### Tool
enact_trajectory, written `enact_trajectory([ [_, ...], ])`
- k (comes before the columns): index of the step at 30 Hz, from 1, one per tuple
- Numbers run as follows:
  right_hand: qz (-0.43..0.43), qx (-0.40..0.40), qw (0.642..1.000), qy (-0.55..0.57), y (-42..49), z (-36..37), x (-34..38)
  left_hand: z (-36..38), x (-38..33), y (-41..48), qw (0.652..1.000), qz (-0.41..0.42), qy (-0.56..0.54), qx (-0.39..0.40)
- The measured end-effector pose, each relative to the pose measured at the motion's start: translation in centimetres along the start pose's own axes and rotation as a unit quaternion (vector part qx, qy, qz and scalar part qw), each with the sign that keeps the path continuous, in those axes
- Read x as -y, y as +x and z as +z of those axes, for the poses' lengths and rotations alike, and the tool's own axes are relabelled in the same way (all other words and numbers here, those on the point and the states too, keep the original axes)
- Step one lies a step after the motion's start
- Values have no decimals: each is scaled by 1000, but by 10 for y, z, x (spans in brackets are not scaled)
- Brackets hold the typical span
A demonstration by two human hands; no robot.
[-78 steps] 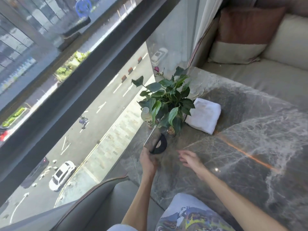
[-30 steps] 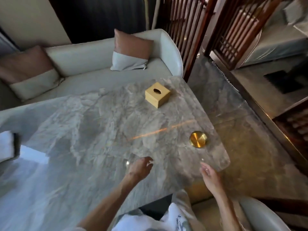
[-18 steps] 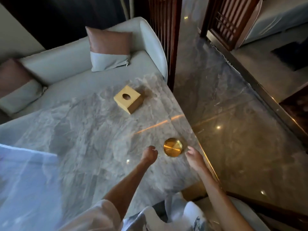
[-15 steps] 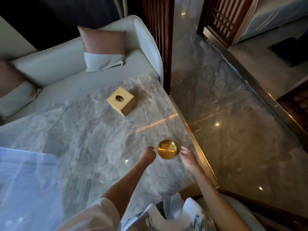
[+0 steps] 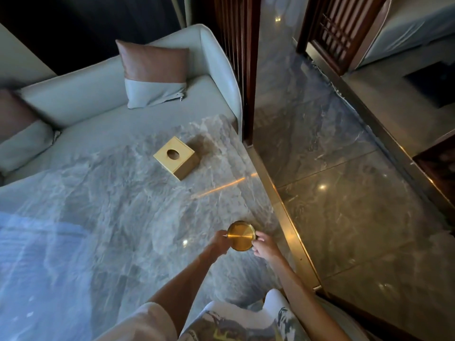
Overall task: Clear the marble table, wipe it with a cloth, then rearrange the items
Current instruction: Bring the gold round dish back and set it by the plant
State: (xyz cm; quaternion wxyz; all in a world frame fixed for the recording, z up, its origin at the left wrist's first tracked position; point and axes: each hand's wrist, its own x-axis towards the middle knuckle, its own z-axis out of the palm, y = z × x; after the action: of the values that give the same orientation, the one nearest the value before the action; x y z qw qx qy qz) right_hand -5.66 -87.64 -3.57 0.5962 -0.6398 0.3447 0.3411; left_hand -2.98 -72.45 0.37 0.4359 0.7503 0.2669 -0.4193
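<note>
Mostly, the view is filled by the grey marble table [image 5: 110, 217], which is cut off at the left and bottom edges; its left part is covered by a pale blue reflection. Behind it a light sofa [image 5: 86, 94] is seen with a brown and grey cushion [image 5: 152, 72], and a second cushion [image 5: 19, 134] is partly cut off at the left. To the right, a polished stone floor [image 5: 344, 193] is shown.

A square gold box [image 5: 176, 157] is placed near the far right corner of the table. A round hole is seen in its top, but the inside is dark and what it contains cannot be told.

A shallow round gold dish [image 5: 241, 236] is found near the right edge of the table, close to the person. Its shiny bottom is seen. The grip is closed on it from both sides: its left rim is pinched by the left hand [image 5: 220, 242] and its right rim is held by the curled fingers of the right hand [image 5: 264, 247]. Whether the dish is lifted or rests on the table cannot be told.
</note>
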Motion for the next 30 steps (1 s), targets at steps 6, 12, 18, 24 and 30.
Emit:
enact_trajectory([
  [6, -42, -16, 998, -33, -12, 14, 7, -19, 20, 2, 997, 10, -79, -14],
  [12, -83, -59, 994, -50, -29, 84, 15, -75, 68, -17, 978, 59, -197, -40],
  [18, -138, -48, 986, -80, -72, 195, 5, -165, 144, -56, 951, 117, -274, -85],
  [24, -186, -46, 978, -88, -132, 320, -19, -260, 239, -101, 925, 181, -317, -104],
  [30, -205, -1, 976, -69, -179, 404, -38, -318, 311, -133, 908, 199, -347, -128],
])
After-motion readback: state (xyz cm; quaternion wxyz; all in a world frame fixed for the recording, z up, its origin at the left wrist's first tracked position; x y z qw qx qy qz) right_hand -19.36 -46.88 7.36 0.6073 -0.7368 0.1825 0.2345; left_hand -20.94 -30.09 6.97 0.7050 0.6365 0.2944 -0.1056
